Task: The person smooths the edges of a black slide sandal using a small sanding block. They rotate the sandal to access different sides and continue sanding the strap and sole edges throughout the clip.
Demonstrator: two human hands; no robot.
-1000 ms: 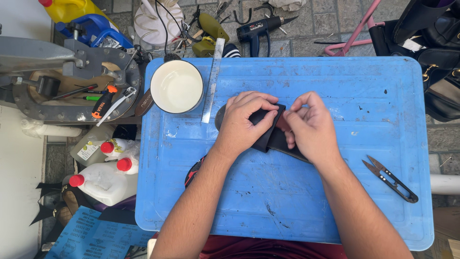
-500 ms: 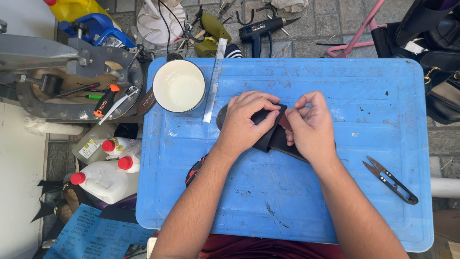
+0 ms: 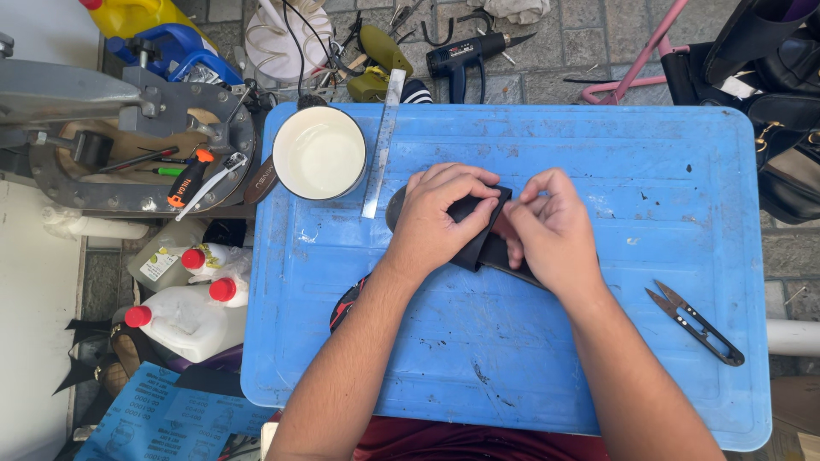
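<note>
We see both hands at the middle of the blue table [image 3: 649, 162], working one black piece [image 3: 480, 248] that lies there. The left hand [image 3: 440, 218] is curled over the piece, fingers bent and pressing down on its upper edge. The right hand [image 3: 547, 230] touches it from the other side, thumb and fingertips pinched at the piece's edge, right beside the left fingers. Near the table's far left corner stands a white bowl [image 3: 320, 154], with a steel ruler [image 3: 383, 141] just beside it, running over the far edge. Black snips [image 3: 694, 322] lie near the right edge, well apart from the hands. Off the left edge stand white bottles [image 3: 192, 312] with red caps.
</note>
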